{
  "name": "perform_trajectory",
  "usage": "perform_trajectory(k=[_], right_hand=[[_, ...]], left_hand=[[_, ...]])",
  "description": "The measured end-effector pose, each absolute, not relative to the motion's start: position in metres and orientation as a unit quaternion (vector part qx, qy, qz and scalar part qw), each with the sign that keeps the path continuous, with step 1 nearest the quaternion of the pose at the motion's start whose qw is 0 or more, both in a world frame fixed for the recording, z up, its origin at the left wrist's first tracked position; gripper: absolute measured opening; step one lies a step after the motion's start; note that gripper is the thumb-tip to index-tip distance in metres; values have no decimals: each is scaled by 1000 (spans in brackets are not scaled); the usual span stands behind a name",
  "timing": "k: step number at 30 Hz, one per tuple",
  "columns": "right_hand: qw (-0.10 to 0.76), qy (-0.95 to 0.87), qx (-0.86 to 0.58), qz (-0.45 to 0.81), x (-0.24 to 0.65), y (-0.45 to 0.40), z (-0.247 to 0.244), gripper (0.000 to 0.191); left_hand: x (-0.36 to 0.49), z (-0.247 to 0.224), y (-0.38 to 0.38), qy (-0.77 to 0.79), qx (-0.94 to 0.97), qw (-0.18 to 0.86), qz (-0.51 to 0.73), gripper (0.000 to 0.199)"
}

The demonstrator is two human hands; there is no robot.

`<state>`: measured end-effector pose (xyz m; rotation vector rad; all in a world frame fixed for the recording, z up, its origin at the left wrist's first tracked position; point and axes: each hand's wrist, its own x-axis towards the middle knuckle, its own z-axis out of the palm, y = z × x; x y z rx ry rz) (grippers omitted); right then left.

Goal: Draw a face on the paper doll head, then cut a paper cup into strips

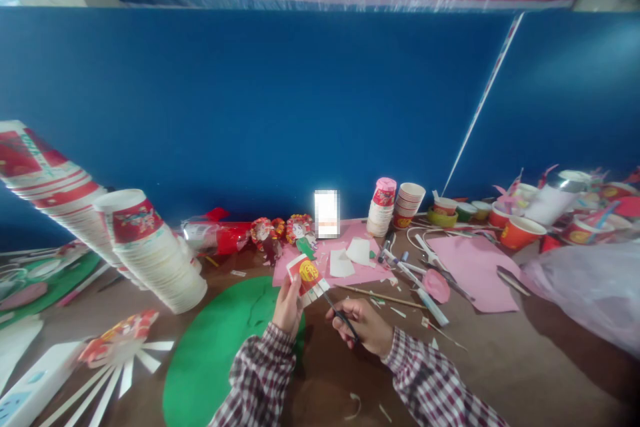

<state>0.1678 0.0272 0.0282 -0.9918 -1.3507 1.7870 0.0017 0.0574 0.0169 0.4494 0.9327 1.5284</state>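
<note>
My left hand (289, 305) is closed on a piece cut from a red paper cup (306, 275), with a yellow print on it and strips along its lower edge. In my right hand (363, 323) is a pair of scissors (347, 324), the fingers wrapped round the handles. The blades point up and left, meeting the cup piece at its lower right edge. Beneath my left hand and forearm lies a green round sheet (225, 347). Just beyond the hands, a pink paper sheet (360, 267) bears white paper pieces (342, 263) and scraps.
Tall leaning stacks of paper cups (155, 260) stand at left, near a cup cut into strips (120, 353) and a white power strip (37, 380). Shorter cup stacks (383, 210) stand at the back. Pens, a stick (380, 295) and a plastic bag (585, 293) lie to the right.
</note>
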Motion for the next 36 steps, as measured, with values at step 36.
perform_trajectory(k=[36], right_hand=[[331,-530,-368,689,172,31,11,46]], left_hand=[[2,13,60,382,270,616,634,58]])
